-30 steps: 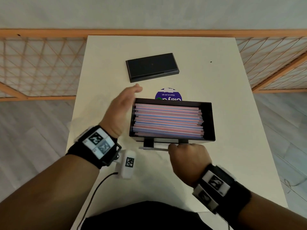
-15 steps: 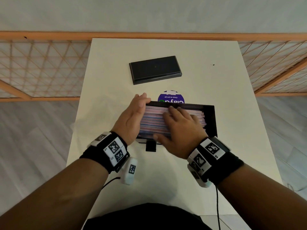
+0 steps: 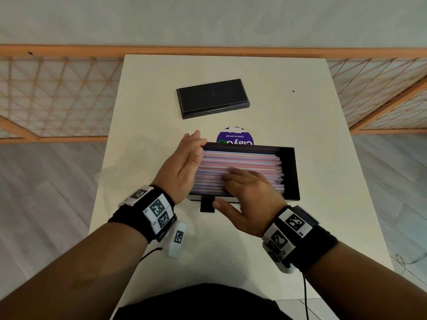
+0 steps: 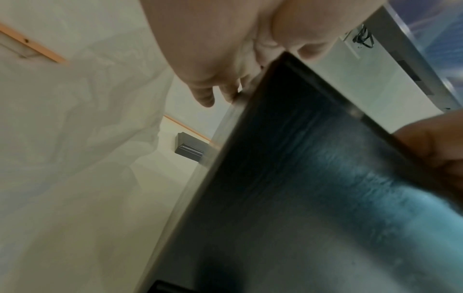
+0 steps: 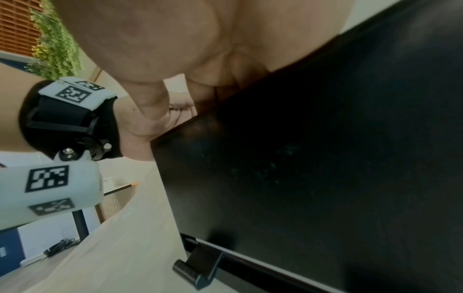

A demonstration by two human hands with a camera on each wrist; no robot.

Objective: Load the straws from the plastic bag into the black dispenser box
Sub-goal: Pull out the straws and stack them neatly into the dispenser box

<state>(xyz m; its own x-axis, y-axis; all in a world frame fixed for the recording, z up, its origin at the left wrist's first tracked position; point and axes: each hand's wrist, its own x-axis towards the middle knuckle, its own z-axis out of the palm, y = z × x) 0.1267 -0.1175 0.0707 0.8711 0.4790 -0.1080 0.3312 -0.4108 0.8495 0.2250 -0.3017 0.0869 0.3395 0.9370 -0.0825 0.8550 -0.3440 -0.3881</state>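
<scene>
The black dispenser box stands open in the middle of the table, filled with pink, blue and white straws lying lengthwise. My left hand presses flat against the box's left end, fingers straight. My right hand lies flat on top of the straws, its thumb down by the front wall near the black lever. In the left wrist view the left fingers rest along the box's dark side wall. The right wrist view shows the box front and the lever. The clear plastic bag lies crumpled left of the box.
The black lid lies flat behind the box, towards the table's far edge. A purple round sticker peeks out behind the box. An orange lattice railing runs behind and beside the white table.
My right hand left the front lever and came to lie flat on the straws. My left hand closed in against the box's left end.
</scene>
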